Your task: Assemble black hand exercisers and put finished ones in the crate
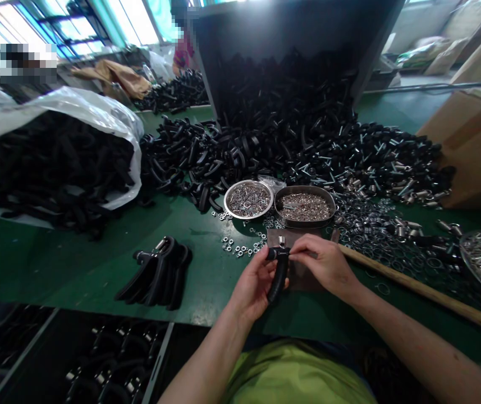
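My left hand (249, 285) is wrapped around a black curved handle (279, 278), whose crosspiece at the top shows a small metal spring (283, 253). The fingertips of my right hand (330, 265) pinch together at the right end of that crosspiece; whatever is between them is too small to name. Under both hands lies a dark metal plate (307, 278), with a short metal coil (282, 240) visible just behind the handle. To the left, several similar black handles (160, 275) lie side by side in a group.
A round metal bowl (248, 215) and an oval tin (281, 220) hold small metal parts. A wooden-handled hammer (417, 283) lies at right, near loose rings (362, 224). Black parts (240, 151) pile up behind. A white bag (133, 132) and cardboard box (471, 146) flank them.
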### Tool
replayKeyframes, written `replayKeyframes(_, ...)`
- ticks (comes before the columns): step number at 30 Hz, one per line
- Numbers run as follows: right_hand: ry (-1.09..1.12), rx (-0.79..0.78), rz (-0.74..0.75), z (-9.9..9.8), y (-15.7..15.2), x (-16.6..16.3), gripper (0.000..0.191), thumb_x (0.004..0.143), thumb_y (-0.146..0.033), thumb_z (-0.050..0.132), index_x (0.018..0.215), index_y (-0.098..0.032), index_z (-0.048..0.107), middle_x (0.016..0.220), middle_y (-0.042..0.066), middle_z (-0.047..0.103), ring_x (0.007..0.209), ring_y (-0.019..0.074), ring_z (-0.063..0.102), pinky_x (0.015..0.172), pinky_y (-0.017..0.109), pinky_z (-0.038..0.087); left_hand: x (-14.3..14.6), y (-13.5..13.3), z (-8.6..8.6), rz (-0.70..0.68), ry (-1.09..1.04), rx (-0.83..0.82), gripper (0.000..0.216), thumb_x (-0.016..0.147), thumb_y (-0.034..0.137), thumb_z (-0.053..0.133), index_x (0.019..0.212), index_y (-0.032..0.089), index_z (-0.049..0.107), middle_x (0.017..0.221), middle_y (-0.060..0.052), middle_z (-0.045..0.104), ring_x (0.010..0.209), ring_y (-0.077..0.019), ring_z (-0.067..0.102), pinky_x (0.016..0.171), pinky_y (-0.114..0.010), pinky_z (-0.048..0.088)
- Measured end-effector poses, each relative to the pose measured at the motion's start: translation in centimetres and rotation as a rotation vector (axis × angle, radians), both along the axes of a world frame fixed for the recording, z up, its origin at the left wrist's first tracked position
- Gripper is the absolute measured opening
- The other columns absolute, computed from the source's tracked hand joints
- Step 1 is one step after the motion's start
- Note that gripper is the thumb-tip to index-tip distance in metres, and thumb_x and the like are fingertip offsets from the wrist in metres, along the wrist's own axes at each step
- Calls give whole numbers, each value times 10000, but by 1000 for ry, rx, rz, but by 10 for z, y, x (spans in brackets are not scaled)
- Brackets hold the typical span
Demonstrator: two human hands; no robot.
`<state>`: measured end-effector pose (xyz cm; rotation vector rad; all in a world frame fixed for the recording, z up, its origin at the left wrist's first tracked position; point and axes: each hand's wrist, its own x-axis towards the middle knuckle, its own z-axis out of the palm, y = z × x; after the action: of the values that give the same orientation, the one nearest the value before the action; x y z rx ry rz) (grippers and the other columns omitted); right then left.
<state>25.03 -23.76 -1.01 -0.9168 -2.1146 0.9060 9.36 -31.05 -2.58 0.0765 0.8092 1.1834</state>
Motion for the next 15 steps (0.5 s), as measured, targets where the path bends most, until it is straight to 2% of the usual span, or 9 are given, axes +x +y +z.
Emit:
replayKeyframes(2, -51, 23, 33, -1, 4, 4, 83, 806, -179, 604, 723, -181, 601, 739, 9, 626, 715, 139, 584, 661, 258, 438, -3, 2, 1, -43, 156, 61, 399, 756, 436, 649, 1039, 155, 627, 834, -54, 650, 673, -135, 604, 616, -265, 517)
replayKeyframes(4, -147, 141, 100, -3, 10, 9, 50, 827, -194, 581, 783, -173, 595, 759, 13, 617, 717, 131, 568, 644, 245, 414, -8, 7, 2, -128, 367, 155, 430, 724, 405, 686, 1085, 178, 626, 908, -52, 657, 754, -153, 610, 677, -283, 511)
replayKeyframes(7, -374, 553, 253, -12, 22, 17, 114, 885, -198, 487, 867, -171, 596, 787, 30, 617, 713, 128, 536, 614, 257, 346, -14, 16, 2, -284, 762, 348, 507, 674, 375, 734, 1131, 187, 618, 1027, -62, 658, 920, -201, 602, 843, -332, 467)
replayKeyframes(10, -536, 929, 389, -22, 32, 20, 221, 912, -179, 416, 775, -185, 590, 684, 14, 584, 624, 121, 472, 561, 291, 253, -14, 20, -3, -397, 1272, 583, 602, 633, 409, 756, 1170, 191, 595, 1109, -77, 637, 1031, -247, 559, 940, -381, 408)
replayKeyframes(12, -567, 1032, 429, -25, 34, 21, 225, 906, -171, 428, 741, -186, 580, 639, 1, 562, 593, 122, 442, 553, 304, 224, -12, 18, -7, -462, 1588, 715, 629, 637, 440, 742, 1189, 186, 577, 1097, -87, 633, 1041, -266, 538, 935, -403, 403)
replayKeyframes(15, -611, 1018, 410, -23, 30, 28, 180, 898, -172, 453, 791, -190, 596, 654, 1, 567, 616, 134, 448, 566, 307, 236, -7, 9, -10, -544, 1864, 824, 623, 680, 437, 706, 1233, 211, 530, 1068, -76, 632, 1022, -267, 525, 891, -407, 416)
